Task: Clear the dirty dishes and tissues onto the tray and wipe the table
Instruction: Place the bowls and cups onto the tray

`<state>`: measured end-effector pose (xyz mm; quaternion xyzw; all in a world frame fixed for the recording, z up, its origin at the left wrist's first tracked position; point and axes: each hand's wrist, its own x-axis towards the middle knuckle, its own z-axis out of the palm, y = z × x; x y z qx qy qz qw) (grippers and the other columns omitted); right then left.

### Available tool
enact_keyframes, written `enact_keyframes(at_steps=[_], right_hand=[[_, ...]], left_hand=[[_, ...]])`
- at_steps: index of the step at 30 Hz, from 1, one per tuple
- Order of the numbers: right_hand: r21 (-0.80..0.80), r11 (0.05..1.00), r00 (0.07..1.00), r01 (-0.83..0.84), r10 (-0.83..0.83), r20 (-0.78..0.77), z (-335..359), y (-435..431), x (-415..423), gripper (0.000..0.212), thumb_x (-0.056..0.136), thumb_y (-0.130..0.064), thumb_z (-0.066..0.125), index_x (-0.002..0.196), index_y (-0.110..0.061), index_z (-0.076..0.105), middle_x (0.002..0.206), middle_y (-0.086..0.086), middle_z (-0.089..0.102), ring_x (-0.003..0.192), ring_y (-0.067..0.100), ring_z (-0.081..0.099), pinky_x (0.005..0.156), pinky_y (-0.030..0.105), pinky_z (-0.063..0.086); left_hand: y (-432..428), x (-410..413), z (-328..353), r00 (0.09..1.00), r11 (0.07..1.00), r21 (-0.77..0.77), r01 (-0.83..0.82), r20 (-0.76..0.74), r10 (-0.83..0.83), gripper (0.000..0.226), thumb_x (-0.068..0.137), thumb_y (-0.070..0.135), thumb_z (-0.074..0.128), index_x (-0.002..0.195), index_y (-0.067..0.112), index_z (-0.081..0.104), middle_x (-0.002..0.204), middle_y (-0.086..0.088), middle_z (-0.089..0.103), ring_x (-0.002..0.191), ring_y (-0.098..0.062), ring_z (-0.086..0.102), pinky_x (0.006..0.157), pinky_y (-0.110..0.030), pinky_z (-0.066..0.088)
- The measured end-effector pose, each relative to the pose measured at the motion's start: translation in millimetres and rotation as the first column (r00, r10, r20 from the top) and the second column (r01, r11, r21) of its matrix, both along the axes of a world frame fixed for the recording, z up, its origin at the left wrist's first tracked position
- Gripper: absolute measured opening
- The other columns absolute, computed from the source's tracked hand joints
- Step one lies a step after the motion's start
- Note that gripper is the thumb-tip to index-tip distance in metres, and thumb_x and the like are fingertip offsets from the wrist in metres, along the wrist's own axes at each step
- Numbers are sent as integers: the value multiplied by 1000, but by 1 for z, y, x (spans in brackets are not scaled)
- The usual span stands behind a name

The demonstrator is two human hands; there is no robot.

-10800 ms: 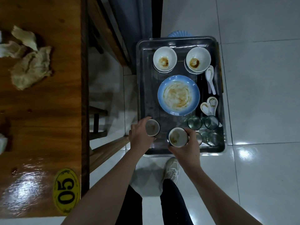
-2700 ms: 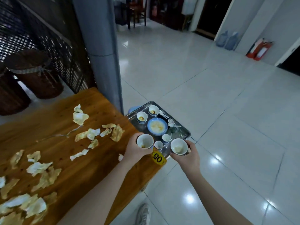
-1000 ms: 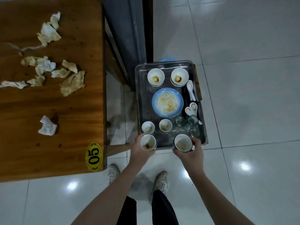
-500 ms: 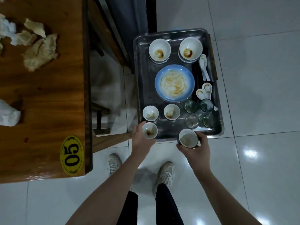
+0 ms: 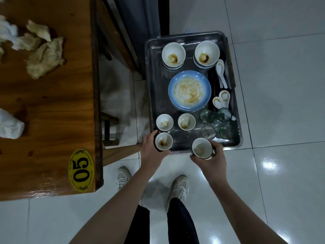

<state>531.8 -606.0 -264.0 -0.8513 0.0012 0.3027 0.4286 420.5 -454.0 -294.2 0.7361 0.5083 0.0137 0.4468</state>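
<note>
A metal tray (image 5: 150, 85) stands low beside the wooden table (image 5: 52, 106). It carries two stained white bowls (image 5: 173, 54), a blue plate (image 5: 189, 90), white spoons (image 5: 221, 71), two small cups (image 5: 164, 122) and several glasses (image 5: 207, 116). My left hand (image 5: 149, 149) grips a small stained cup (image 5: 163, 141) at the tray's near left corner. My right hand (image 5: 211, 159) holds another cup (image 5: 201, 148) over the tray's near edge. Crumpled tissues (image 5: 44, 57) lie on the table at the left.
A yellow "05" tag (image 5: 81, 170) marks the table's near corner. A wooden bench end (image 5: 121, 152) juts between table and tray. A dark pillar (image 5: 140, 16) rises behind the tray. My shoes (image 5: 179, 188) stand on white floor tiles.
Both hands have carried their cups forward over the tray's near edge; the left cup now sits just behind the small cup in the left corner.
</note>
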Motion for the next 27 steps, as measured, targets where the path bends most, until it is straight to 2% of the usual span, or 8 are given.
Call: enact_keyframes(at_steps=[5,8,11,16,21,25,27], right_hand=[[-24,994,994,-103,104,44,2,20,1,66,56,-17,87,109,-25,49,92,-19,57,84,6,56,67,15,40],[-34,988,988,-148,150,47,-6,32,0,65,58,-14,85,111,-22,49,97,-12,59,86,12,57,72,24,42],[-28,990,990,-137,138,25,-17,42,-2,67,58,-9,83,113,-22,48,102,-8,61,88,14,57,74,27,42],[-30,992,993,-122,122,3,-33,52,-5,69,60,-3,82,117,-21,47,104,-11,56,90,10,53,70,19,38],[-51,990,991,-132,131,-10,-40,53,-6,72,63,-3,81,123,-20,47,110,-7,57,96,13,53,79,25,39],[-76,976,978,-205,202,-46,-33,49,-6,77,66,-5,78,132,-24,43,121,-3,59,108,20,57,91,38,48],[-66,976,978,-206,203,-47,-18,46,-4,75,69,-6,77,134,-23,43,117,-8,57,107,16,56,90,34,47]], left_hand=[[1,-4,11,994,995,-79,-62,86,68,76,67,15,84,133,24,47,121,8,42,121,-16,43,101,-31,39],[2,-5,11,991,993,-91,-74,106,84,70,72,16,80,133,26,47,125,6,41,123,-17,42,104,-35,41],[3,-6,6,990,994,-78,-76,115,85,68,73,14,79,132,25,48,125,5,42,123,-16,41,105,-36,40],[3,-13,-2,987,994,-72,-86,127,95,67,73,13,80,132,23,48,127,1,43,121,-17,43,103,-31,40],[3,-20,-1,984,989,-88,-116,123,126,68,73,10,79,131,26,48,126,2,43,116,-18,45,102,-33,41],[1,-21,10,985,985,-122,-126,104,139,68,73,9,78,131,26,48,126,3,41,116,-19,45,104,-36,40],[0,-19,19,985,984,-127,-122,110,136,69,73,8,78,132,27,47,126,5,40,119,-16,44,106,-36,39]])
